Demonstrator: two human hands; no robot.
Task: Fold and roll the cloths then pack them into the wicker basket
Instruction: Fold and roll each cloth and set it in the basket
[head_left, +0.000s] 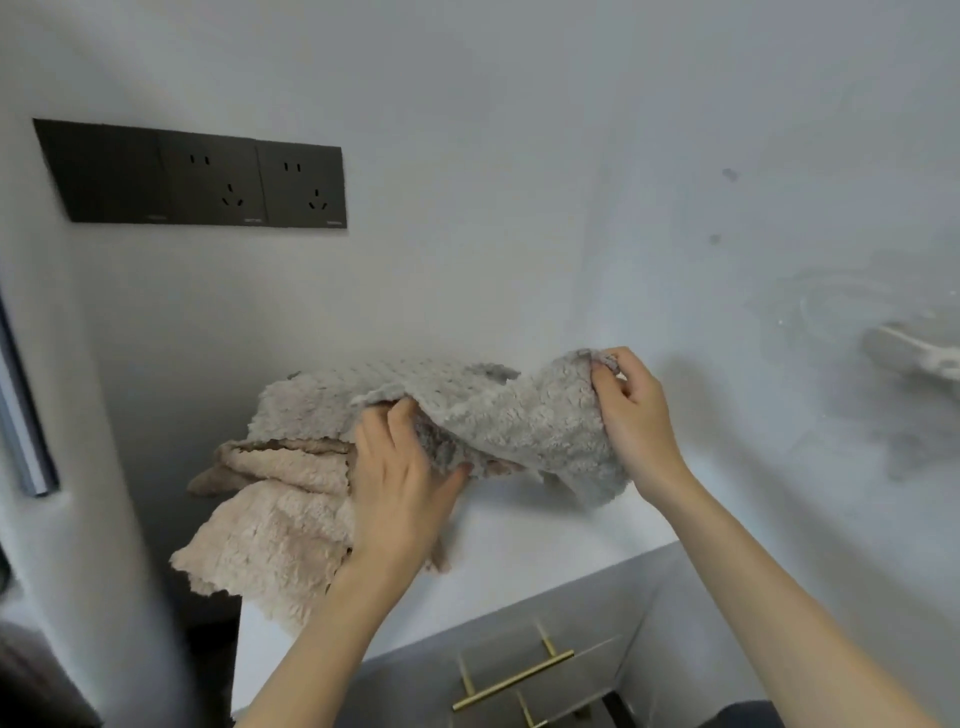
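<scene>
Two bare hands hold a fluffy grey cloth (519, 415) above a white bench (519, 535). The left grip (400, 467) has its fingers and thumb curled round a bunched lower edge of the cloth. The right grip (631, 410), higher and to the right, pinches a top corner between thumb and fingertips. The cloth stretches between the two grips. A beige cloth (280, 525) lies crumpled just left of the left grip, spilling over the bench edge. Black sockets (208, 179) sit on the wall high to its left. A brass handle (514, 680) is below both grips.

Black socket panel (197, 179) on wall (519, 156) above brass-handled drawer (519, 639)
</scene>
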